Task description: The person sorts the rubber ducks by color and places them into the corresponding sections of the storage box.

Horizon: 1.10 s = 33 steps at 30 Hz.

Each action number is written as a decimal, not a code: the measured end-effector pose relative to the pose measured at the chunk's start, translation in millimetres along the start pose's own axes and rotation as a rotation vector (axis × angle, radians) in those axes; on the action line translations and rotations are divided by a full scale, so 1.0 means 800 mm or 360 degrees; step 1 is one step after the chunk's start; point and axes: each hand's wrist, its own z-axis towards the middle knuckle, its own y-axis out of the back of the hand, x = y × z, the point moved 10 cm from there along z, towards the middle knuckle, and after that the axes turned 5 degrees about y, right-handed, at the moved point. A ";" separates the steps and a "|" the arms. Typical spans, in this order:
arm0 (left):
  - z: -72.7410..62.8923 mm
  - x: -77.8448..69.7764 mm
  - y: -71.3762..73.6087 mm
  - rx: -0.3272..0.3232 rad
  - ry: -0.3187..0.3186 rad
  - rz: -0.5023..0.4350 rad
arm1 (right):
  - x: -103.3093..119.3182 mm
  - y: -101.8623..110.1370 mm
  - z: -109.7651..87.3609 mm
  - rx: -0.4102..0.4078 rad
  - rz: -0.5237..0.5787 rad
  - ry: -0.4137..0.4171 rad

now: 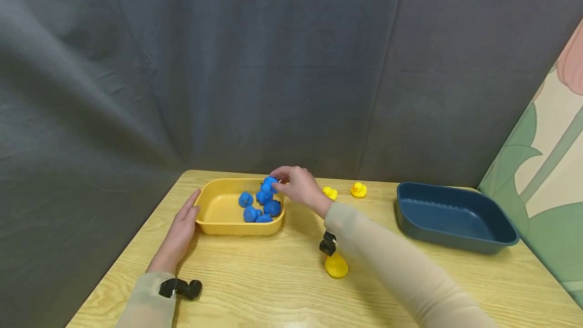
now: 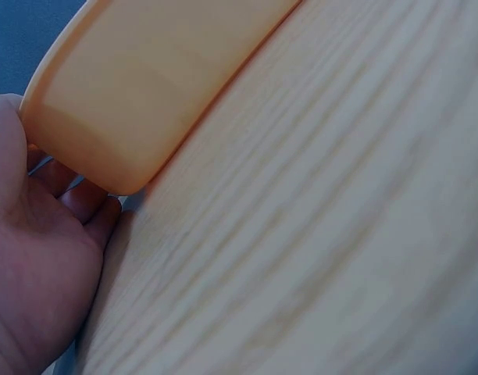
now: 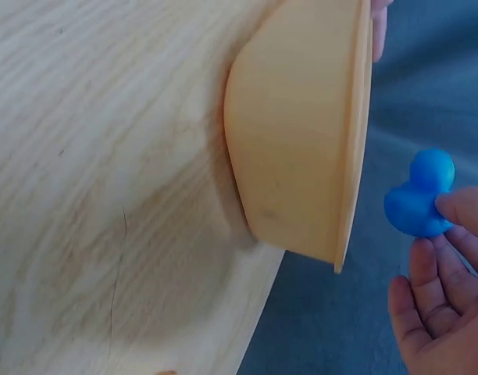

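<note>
My right hand (image 1: pixel 298 185) pinches a blue rubber duck (image 3: pixel 420 195) between thumb and fingers. In the right wrist view the duck is held above the rim of the yellow tub (image 3: pixel 294 133). Several other blue rubber ducks lie inside that tub, gathered in its right half; one of them (image 1: pixel 246 199) sits a little apart, toward the middle. My left hand (image 1: pixel 183 224) rests against the tub's left end with its fingers extended along the wall. The left wrist view shows those fingers reaching behind the tub's corner, partly hidden by it.
A dark blue tub (image 1: pixel 455 216) stands at the right of the wooden table (image 1: pixel 255 277). Two yellow rubber ducks, one (image 1: pixel 359 190) farther right, are near the back edge. A yellow object (image 1: pixel 336 266) lies by the right forearm, partly covered by the wrist camera. A grey curtain hangs behind.
</note>
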 end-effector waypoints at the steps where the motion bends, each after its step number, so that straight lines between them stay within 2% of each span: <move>1: 0.000 0.000 0.000 0.0002 0.0004 -0.0001 | 0.001 -0.004 0.000 0.0022 0.0002 0.0000; 10: -0.005 -0.006 0.000 -0.0020 -0.0016 0.0072 | 0.010 -0.030 0.002 0.0144 -0.0035 0.0004; 20: -0.003 -0.004 -0.001 0.0005 0.0029 -0.0013 | 0.023 -0.052 0.004 0.0171 -0.0098 0.0030; 26: -0.004 -0.005 -0.003 0.0004 -0.0014 0.0023 | 0.022 -0.054 0.002 0.0155 -0.0091 0.0035; 33: -0.003 -0.003 0.001 -0.0017 -0.0033 0.0060 | 0.016 -0.040 -0.001 0.0119 -0.0037 0.0021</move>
